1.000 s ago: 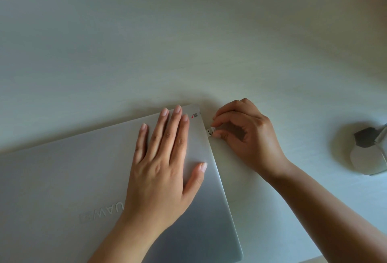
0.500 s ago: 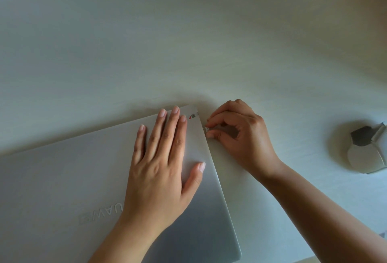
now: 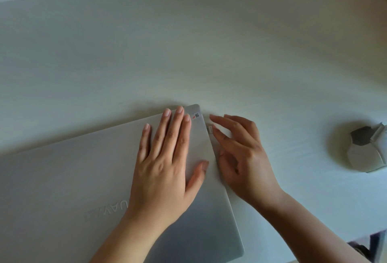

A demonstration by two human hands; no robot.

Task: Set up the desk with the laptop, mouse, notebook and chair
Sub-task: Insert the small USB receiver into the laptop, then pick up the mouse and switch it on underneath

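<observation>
silver laptop is lying shut on the pale desk, and everything else i'll place off it. left hand is pressed flat on the lid near its far right corner, fingers spread, not gripping anything. right hand sits just off the laptop's right edge with the fingers loosened out, nothing held as far as i can see. a tiny white plug thing, looks like a mouse dongle, is seated against that right edge with a fingertip just beside it. the grey mouse is well off to the right of the laptop, alone on the desk. no notebook or chair in view.

what could bite here imo: that plug sticks out of the laptop's side, so a careless swipe of the right hand, or sliding the laptop sideways, could knock or bend it. can't tell if it's fully pushed in, and a half-seated one means a dead mouse. also the laptop's near right corner looks close to the desk's front edge, so a shove could tip it off.
</observation>
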